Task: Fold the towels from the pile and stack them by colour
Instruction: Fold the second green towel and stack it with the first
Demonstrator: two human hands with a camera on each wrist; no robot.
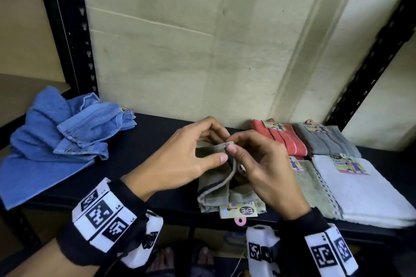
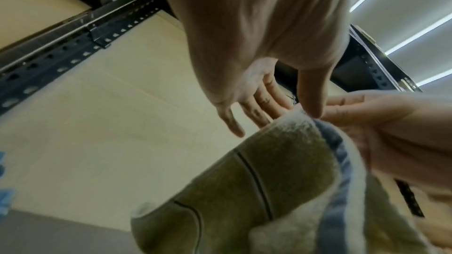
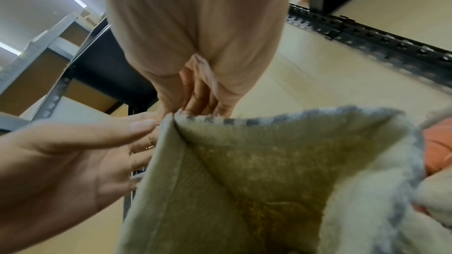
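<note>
An olive-green towel with a blue-checked border hangs from one lifted corner, and its lower part lies on the black shelf. My right hand pinches that corner between thumb and fingers. My left hand meets it from the left, thumb on the towel's near face and fingers behind its edge. In the left wrist view, the left hand touches the top of the towel. In the right wrist view, the right hand nips the peak of the towel. A paper label hangs at the towel's lower end.
A loose pile of blue towels covers the shelf's left end. At the right lie folded towels: red, grey, olive-green and white. Black rack uprights stand at both sides, with a cardboard back panel behind.
</note>
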